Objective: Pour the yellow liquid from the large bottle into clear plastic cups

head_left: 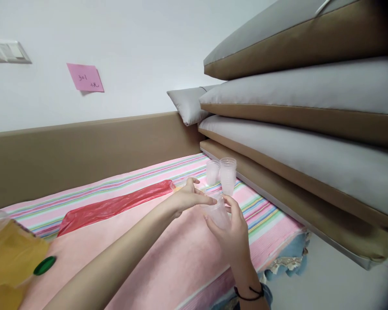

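My right hand [234, 228] is wrapped around a translucent plastic cup [218, 215], with the thumb on its near side. The cup is tilted, and my fingers hide part of it. Reaching in from the left, my left hand [192, 196] has its fingers apart, one of them touching the cup near its rim. Just beyond my hands, two groups of similar frosted cups stand upright: a shorter stack [212, 173] and a taller stack [228, 176] beside it.
A red plastic bag [116, 206] lies across the striped bed cover [265, 211]. At left are a yellow bag [13, 254] and a green round lid [45, 265]. Stacked grey and brown cushions [297, 133] rise at right. A pink note [85, 77] hangs on the wall.
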### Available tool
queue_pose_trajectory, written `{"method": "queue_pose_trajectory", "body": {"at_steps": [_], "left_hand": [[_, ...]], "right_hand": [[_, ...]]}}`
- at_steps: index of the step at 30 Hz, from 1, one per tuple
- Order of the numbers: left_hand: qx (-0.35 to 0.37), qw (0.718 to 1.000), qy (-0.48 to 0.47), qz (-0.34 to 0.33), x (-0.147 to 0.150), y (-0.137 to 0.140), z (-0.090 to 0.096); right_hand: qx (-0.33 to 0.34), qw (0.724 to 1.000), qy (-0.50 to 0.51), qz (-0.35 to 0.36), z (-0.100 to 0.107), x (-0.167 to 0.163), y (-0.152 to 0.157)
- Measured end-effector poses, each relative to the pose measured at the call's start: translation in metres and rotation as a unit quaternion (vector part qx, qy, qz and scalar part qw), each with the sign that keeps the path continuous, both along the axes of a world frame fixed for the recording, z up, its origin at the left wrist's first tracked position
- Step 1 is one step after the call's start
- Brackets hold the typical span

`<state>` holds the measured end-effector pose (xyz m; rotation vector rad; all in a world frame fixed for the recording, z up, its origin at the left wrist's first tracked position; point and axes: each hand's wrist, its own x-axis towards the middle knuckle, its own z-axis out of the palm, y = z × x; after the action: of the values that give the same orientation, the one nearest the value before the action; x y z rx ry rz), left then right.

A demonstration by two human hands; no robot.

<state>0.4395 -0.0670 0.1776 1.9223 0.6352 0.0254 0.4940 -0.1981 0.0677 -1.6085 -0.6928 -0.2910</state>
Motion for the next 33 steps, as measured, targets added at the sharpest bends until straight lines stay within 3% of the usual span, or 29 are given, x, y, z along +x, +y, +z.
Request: {"method": "queue_pose_trajectory", "body": {"at_steps": [4,7,10,13,16,19,25,33], "left_hand": [[0.006,0.999,-0.013,0.035,-0.002,-0.005,0.007],[-0.004,0.991,-0.087,0.099,-0.011,-0.002,0.017],[0.011,0.962,-0.209,0.175,-0.033,0.008,0.024],[0.061,0.939,-0.248,0.229,-0.068,0.018,0.019],[0.157,0.935,-0.212,0.236,-0.110,0.024,-0.005],[0.248,0.937,-0.140,0.201,-0.151,0.032,-0.041],[0.249,0.942,-0.089,0.205,-0.202,0.043,-0.100],[0.184,0.958,-0.124,0.180,-0.206,0.032,-0.131]], "right_hand": [[-0.014,1.000,0.001,0.005,-0.002,0.000,-0.001],[-0.005,0.999,0.031,0.010,-0.004,0.004,-0.006],[0.089,0.993,0.074,-0.003,-0.007,0.018,-0.016],[0.188,0.975,0.100,-0.069,-0.014,0.043,-0.031],[0.170,0.969,0.116,-0.135,-0.024,0.073,-0.043],[0.125,0.965,0.194,-0.128,-0.037,0.101,-0.041],[0.113,0.967,0.221,-0.061,-0.063,0.128,-0.014],[0.044,0.980,0.185,-0.050,-0.078,0.123,-0.010]]}}
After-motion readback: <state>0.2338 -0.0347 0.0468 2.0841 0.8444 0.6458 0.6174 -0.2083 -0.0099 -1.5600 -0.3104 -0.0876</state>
